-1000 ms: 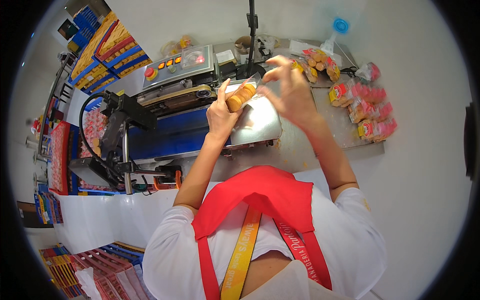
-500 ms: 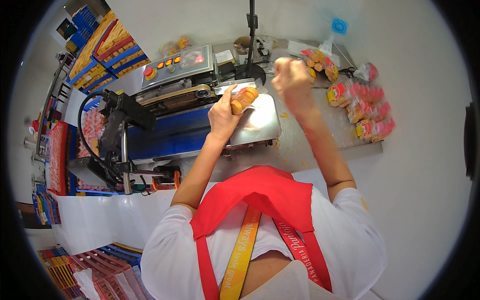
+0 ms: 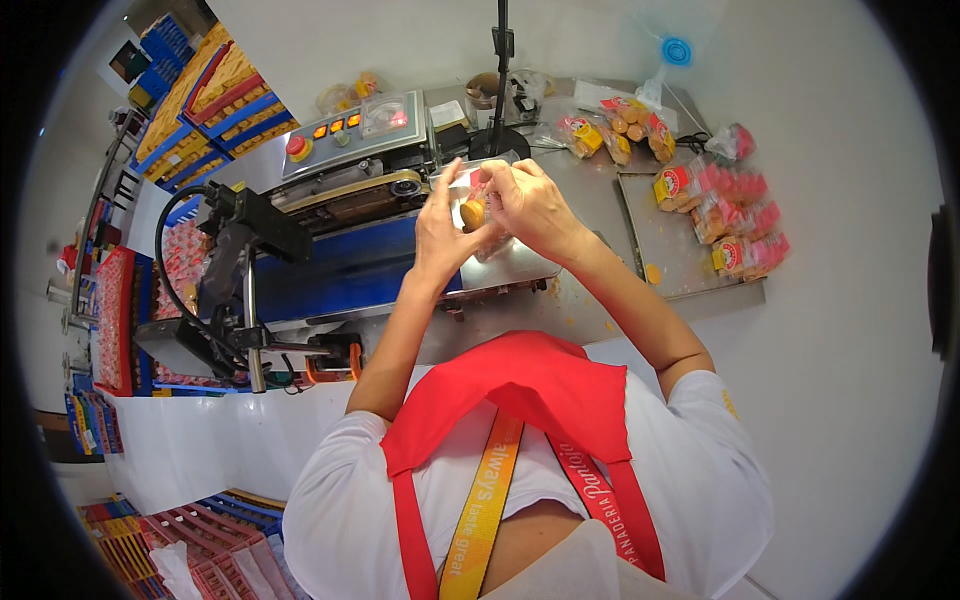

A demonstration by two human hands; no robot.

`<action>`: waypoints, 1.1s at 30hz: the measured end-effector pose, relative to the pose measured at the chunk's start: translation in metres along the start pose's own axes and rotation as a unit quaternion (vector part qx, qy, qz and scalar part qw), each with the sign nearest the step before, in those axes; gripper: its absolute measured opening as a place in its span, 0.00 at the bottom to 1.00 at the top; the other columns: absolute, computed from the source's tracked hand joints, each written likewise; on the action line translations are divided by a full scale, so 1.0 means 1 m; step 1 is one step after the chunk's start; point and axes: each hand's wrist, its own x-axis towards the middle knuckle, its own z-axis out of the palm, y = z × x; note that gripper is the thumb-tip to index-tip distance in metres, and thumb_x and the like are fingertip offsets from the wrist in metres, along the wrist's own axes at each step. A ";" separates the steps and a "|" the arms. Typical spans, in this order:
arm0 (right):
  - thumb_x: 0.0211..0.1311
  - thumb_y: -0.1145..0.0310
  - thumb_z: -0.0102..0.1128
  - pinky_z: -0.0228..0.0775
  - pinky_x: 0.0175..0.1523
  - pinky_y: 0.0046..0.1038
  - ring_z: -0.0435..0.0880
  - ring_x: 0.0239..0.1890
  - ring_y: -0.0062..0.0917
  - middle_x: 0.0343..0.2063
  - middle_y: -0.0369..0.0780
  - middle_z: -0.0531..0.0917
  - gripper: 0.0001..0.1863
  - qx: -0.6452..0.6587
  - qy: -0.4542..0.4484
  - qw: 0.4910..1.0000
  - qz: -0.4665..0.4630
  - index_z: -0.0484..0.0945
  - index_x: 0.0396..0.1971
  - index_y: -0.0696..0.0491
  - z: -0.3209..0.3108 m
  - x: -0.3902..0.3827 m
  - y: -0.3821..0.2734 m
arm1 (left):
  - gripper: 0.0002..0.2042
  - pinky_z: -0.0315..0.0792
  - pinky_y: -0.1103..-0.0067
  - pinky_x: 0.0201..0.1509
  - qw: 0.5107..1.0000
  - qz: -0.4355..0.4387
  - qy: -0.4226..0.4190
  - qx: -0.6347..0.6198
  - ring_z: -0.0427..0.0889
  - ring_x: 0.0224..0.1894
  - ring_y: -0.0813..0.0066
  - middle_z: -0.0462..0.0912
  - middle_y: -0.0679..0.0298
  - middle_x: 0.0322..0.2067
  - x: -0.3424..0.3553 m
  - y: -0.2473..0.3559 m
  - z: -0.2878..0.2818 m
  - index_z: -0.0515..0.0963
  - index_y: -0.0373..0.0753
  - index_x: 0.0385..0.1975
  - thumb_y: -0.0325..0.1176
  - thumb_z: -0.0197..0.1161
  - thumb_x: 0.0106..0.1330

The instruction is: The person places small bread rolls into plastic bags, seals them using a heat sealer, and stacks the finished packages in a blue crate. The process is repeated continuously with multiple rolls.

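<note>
cradling the clear pack of round golden biscuits (image 3: 472, 214) in your left hand (image 3: 438, 240), you have thumb and fingers closed around its sides, probably because a loose stack would slump without that support. your right hand (image 3: 534, 208) is bent over the top end, fingertips bunched beside the pinkish film; you hide the contact there, so i cannot tell whether they are clamped on the plastic. working from both ends likely lets one hand steady while the other handles the film.

the pack sits between your hands, above the shiny steel plate (image 3: 522, 266) at the end of the blue belt (image 3: 350, 270); whether it touches the plate is hidden. having that flat surface under you seems handy for keeping the work close to the belt.

to your right, pink-ended packs (image 3: 732, 220) lie in rows on a steel tray (image 3: 655, 240), perhaps grouped to save space. a single loose biscuit (image 3: 654, 273) lies near the tray's front edge.
</note>
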 end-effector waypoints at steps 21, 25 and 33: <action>0.57 0.73 0.59 0.71 0.45 0.37 0.80 0.38 0.38 0.32 0.42 0.81 0.12 0.125 -0.016 0.992 -0.003 0.67 0.38 0.55 -0.005 -0.009 -0.008 | 0.14 0.57 0.66 0.64 0.937 0.084 -0.267 -0.208 0.65 0.59 0.63 0.74 0.59 0.47 0.042 -0.016 -0.035 0.77 0.37 0.14 0.32 0.57 0.62; 0.56 0.76 0.60 0.72 0.41 0.35 0.79 0.35 0.37 0.29 0.43 0.79 0.10 0.156 -0.045 0.987 0.019 0.69 0.35 0.56 0.001 -0.006 -0.022 | 0.11 0.62 0.65 0.59 0.956 0.179 -0.164 -0.163 0.71 0.53 0.61 0.77 0.57 0.41 0.041 -0.020 -0.035 0.78 0.36 0.15 0.31 0.57 0.58; 0.59 0.78 0.61 0.75 0.34 0.27 0.85 0.30 0.31 0.25 0.42 0.78 0.14 0.158 -0.003 0.983 0.097 0.63 0.39 0.57 0.002 -0.030 -0.018 | 0.50 0.63 0.72 0.60 0.973 -0.012 -0.138 -0.184 0.70 0.55 0.61 0.73 0.54 0.49 -0.008 -0.004 -0.038 0.50 0.39 0.65 0.42 0.77 0.44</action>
